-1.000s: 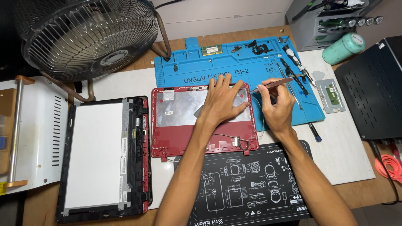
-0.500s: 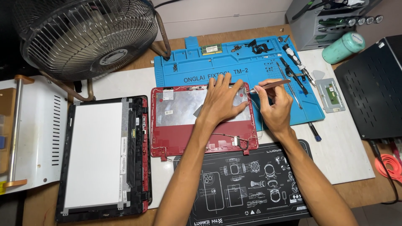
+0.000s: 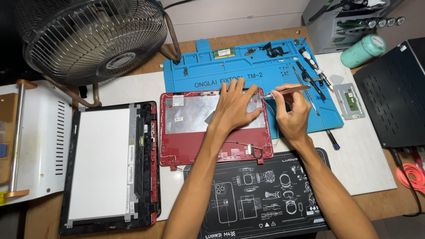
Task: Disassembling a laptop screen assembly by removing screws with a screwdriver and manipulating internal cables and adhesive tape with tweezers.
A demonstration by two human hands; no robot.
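Head view showed my left hand (image 3: 237, 108) pressed flat, fingers spread, on the red laptop lid (image 3: 195, 119) mid-desk, while just beyond, my right hand (image 3: 290, 110) pinched tweezers (image 3: 287, 90) pointing left at the lid's far-right corner.

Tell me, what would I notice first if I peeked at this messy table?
Probably the red laptop lid lying open in the middle, with the left hand pressed flat on its silvery inside. Beside it the right hand pinches thin tweezers at the lid's top right corner. You'd also spot the big round fan at the top left and the bright blue mat covered in tiny parts.
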